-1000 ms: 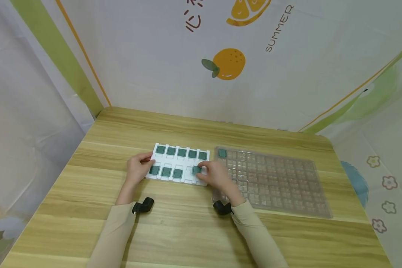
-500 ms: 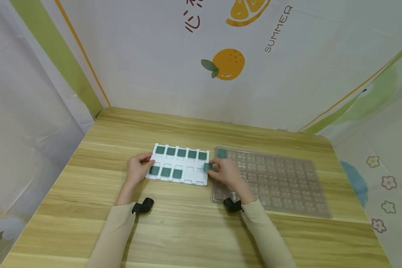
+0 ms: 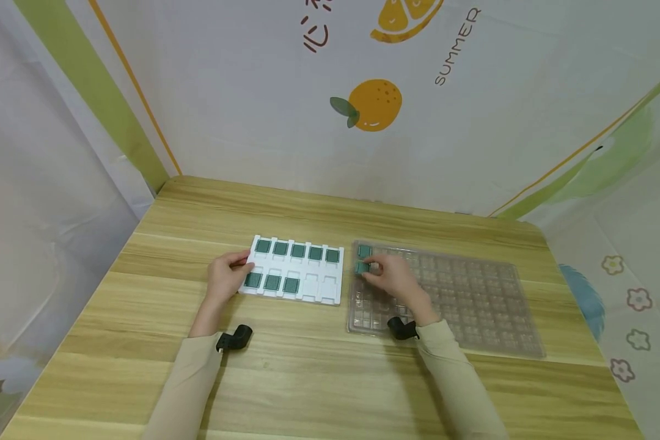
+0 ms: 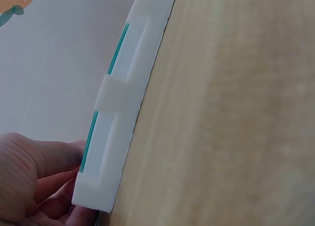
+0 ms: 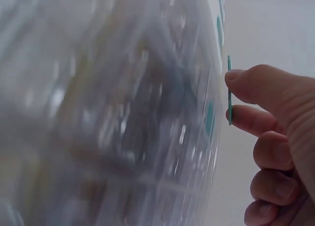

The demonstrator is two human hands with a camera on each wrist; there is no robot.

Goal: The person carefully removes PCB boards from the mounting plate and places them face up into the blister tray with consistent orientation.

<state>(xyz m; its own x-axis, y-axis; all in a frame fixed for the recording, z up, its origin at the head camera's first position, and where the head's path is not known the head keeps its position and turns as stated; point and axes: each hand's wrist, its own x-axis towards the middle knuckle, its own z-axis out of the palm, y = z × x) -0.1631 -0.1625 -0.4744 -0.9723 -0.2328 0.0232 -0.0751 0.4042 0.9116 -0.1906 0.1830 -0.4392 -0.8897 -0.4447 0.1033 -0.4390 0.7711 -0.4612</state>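
My left hand point(image 3: 228, 276) grips the left end of a white foam-like tray point(image 3: 319, 269), thumb on top. In the tray, thin square green circuit boards point(image 3: 299, 250) fill the far row; several more lie in the near row, whose two right-hand slots are bare. My right hand point(image 3: 394, 278) pinches one small green board point(image 5: 230, 90) by its edges between thumb and finger. It is over the left column of a clear plastic tray point(image 3: 462, 296), apart from the tray in the right wrist view. Another green board point(image 3: 365, 251) sits in that tray's far-left pocket.
Both trays lie side by side on a wood-grain table point(image 3: 302, 379), with a narrow gap between them. A printed white curtain point(image 3: 253, 110) hangs behind the table and at both sides. Black wrist cameras point(image 3: 235, 337) are worn on both forearms.
My right hand has lifted the green board out of the white tray's near-right area and carried it right, over the clear tray. The left hand has stayed on the white tray.
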